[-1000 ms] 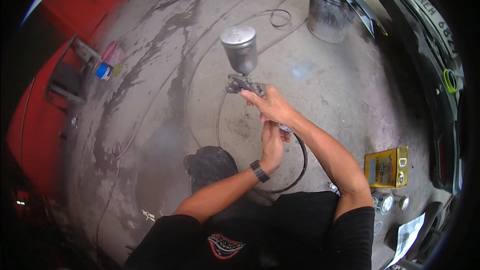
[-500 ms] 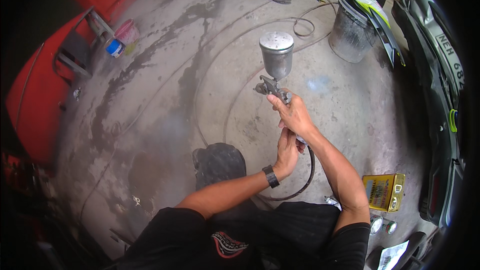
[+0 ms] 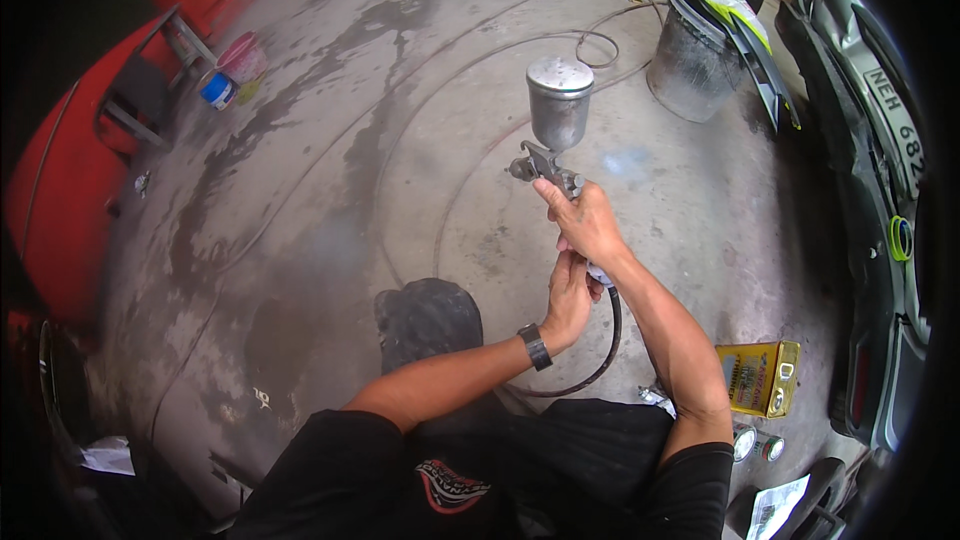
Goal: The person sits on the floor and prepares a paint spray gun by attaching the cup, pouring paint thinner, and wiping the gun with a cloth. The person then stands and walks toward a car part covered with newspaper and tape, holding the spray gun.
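Observation:
A metal spray gun (image 3: 540, 168) with a silvery lidded cup (image 3: 559, 110) on top is held out in front of me. My right hand (image 3: 588, 222) is wrapped round its handle, thumb up behind the gun's body. Just below, my left hand (image 3: 570, 300), with a dark watch at the wrist, closes on the bottom of the handle, where a pale fitting (image 3: 600, 274) shows. From there a black air hose (image 3: 612, 340) curves down towards my lap. Some fingers of both hands are hidden behind the handle.
A grey-smeared bucket (image 3: 690, 65) stands ahead right, beside a dark bumper (image 3: 850, 170). A yellow rectangular can (image 3: 765, 380) and small tins (image 3: 770, 447) are near my right elbow. Red car panels (image 3: 70, 160) stand left, near a pink bucket (image 3: 243, 58). Hoses (image 3: 470, 48) cross the floor; two people's legs show ahead.
The whole view has shifted slightly, and a white paper has come into sight at the lower left. Both hands keep the same hold on the spray gun.

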Demonstrator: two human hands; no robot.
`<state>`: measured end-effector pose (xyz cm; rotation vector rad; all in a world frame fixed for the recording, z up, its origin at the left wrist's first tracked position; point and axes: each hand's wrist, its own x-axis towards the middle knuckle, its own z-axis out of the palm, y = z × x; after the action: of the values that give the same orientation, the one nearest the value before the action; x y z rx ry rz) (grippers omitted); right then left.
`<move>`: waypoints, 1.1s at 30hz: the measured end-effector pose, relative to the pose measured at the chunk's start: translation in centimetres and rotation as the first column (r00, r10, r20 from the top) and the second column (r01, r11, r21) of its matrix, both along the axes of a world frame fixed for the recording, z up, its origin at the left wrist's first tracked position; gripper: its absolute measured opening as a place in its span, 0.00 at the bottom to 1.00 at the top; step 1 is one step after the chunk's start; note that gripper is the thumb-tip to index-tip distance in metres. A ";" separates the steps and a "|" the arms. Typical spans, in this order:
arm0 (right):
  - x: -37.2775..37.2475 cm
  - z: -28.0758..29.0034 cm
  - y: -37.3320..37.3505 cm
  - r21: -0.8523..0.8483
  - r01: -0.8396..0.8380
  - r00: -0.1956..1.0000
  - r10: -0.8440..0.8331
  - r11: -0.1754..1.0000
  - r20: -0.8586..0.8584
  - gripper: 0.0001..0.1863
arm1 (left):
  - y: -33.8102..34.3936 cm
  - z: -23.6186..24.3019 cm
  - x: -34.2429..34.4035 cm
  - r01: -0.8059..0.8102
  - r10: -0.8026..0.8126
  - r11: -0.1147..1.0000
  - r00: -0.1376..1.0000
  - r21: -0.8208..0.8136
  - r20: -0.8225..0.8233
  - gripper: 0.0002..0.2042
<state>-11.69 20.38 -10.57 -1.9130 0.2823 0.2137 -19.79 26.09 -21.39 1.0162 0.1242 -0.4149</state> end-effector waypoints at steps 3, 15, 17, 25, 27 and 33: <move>0.2 -0.8 -0.1 -0.008 0.037 0.999 -0.037 0.999 0.034 0.32 | 0.3 0.4 0.2 0.024 -0.024 1.000 1.000 0.012 0.006 0.11; -7.0 -0.6 -10.0 0.039 0.117 0.967 -0.123 0.992 0.224 0.32 | -0.4 0.8 0.4 0.115 -0.094 0.980 0.987 0.160 -0.131 0.27; -11.3 -0.9 -12.9 0.119 0.082 0.996 -0.084 0.989 0.018 0.32 | -0.9 1.0 0.6 0.143 -0.106 0.955 0.983 0.260 -0.152 0.29; -24.6 -8.5 -13.5 0.173 0.358 0.932 -0.363 0.917 -0.006 0.32 | -2.4 1.0 -2.9 0.545 -0.505 0.806 0.837 0.232 -0.212 0.21; -26.2 -9.4 -13.8 0.231 0.362 0.929 -0.371 0.903 -0.005 0.33 | -2.9 1.6 -3.3 0.645 -0.619 0.735 0.764 0.210 -0.182 0.19; -27.2 -12.9 -14.6 0.003 0.444 0.895 -0.443 0.896 0.040 0.32 | -4.8 0.6 -4.2 0.721 -0.700 0.624 0.687 0.301 -0.196 0.19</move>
<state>-38.86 5.80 -23.50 -1.8019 0.6832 -0.1326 -23.96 21.31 -20.83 1.4034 -0.1773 -1.1989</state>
